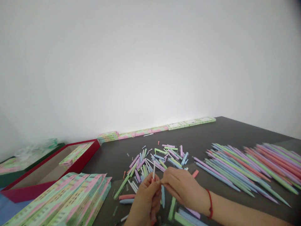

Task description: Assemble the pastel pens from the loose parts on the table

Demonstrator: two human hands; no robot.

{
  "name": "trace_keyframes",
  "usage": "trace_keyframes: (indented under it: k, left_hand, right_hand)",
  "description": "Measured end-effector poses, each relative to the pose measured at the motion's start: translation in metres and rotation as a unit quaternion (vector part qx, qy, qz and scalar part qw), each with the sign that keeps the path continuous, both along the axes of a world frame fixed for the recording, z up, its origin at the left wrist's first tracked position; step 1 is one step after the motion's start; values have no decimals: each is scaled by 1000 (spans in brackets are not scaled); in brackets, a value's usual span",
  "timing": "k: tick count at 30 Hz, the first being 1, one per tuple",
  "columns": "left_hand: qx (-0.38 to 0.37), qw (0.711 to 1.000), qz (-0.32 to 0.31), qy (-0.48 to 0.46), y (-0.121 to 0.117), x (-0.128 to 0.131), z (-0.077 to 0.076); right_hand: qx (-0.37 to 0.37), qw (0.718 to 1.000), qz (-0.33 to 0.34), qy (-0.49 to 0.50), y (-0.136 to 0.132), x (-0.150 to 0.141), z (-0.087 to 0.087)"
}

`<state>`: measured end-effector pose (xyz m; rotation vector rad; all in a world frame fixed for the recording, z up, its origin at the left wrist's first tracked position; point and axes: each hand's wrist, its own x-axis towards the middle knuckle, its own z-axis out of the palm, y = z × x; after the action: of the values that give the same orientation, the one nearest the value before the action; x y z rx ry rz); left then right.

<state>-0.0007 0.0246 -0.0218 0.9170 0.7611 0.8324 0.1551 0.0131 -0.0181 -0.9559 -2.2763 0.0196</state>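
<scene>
Pinching thin white rod (154, 171) upright, L hand (145, 201) fingertips pressed together, lower centre of frame; R hand (184, 188) w/ red wrist cord (210, 204) pinching at rod's base, held item unclear; loose pastel pen pieces (152, 160) lying just beyond, sorted pen rows (242, 169) right.

The left hand (145, 201) pinches a thin white stick (154, 171), probably a pen refill, upright, while the right hand (185, 188), a red cord (210, 204) at its wrist, meets it from the right. Loose pastel pen parts (150, 160) lie mid-worktop (113, 160), long barrels (240, 169) are ranked toward the right edge, and printed card packs (70, 197) sit beside a red tray (70, 153) at the left.
</scene>
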Motion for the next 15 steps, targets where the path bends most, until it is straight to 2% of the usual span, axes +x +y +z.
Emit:
trace_keyframes:
  k: [4,8,11,15]
  left_hand:
    - [93,994,53,30,4,0,-5]
    - [162,980,86,79,4,-2,-8]
    - [186,972,96,108,2,-4,-6]
    - [192,970,91,119,-2,-5,-3]
  right_hand:
    - [-111,982,-33,152,-4,-8,4]
    - [-182,961,-43,202,-10,-12,7]
    - [-187,958,-43,214,-11,-11,7]
    - [-143,971,-28,189,-8,-7,9]
